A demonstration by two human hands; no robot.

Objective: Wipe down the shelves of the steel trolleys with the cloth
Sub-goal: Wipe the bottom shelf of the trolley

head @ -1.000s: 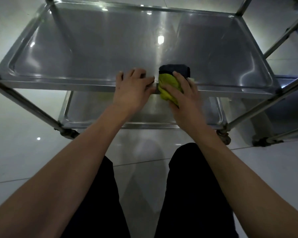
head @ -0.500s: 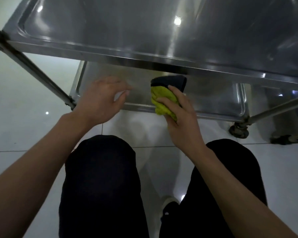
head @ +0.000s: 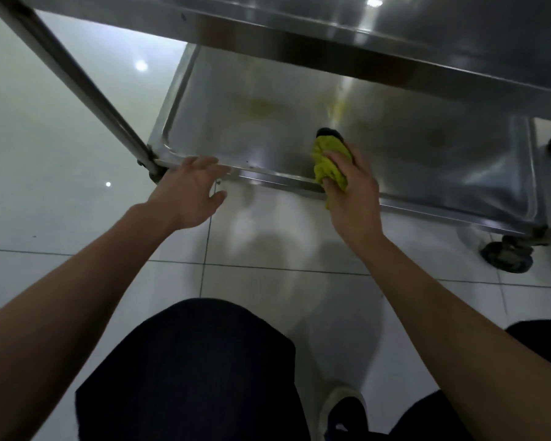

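We start at the left of the lower shelf of the shiny steel trolley (head: 411, 154), where a round steel upright post (head: 86, 87) runs down to the shelf's near left corner. Just right of that corner we see the left hand (head: 188, 192), fingers spread and relaxed, gripping nothing; its fingertips lie over the shelf's near rim, though we cannot tell whether they touch it. Further right along that same rim, the right hand (head: 353, 192) is curled round a bunched yellow-green cloth with a dark underside (head: 328, 160), and the cloth sits on the shelf's surface just inside the rim. Faint yellowish reflections show on the shelf beyond the cloth. Above the shelf, the trolley's upper steel shelf (head: 395, 33) crosses the top of our view. At the shelf's near right corner, a dark castor wheel (head: 506, 256) stands on the pale glossy tiled floor (head: 61, 154). Nearest us, below the shelf, dark-trousered knees (head: 198, 370) and a white-toed shoe (head: 342, 405).
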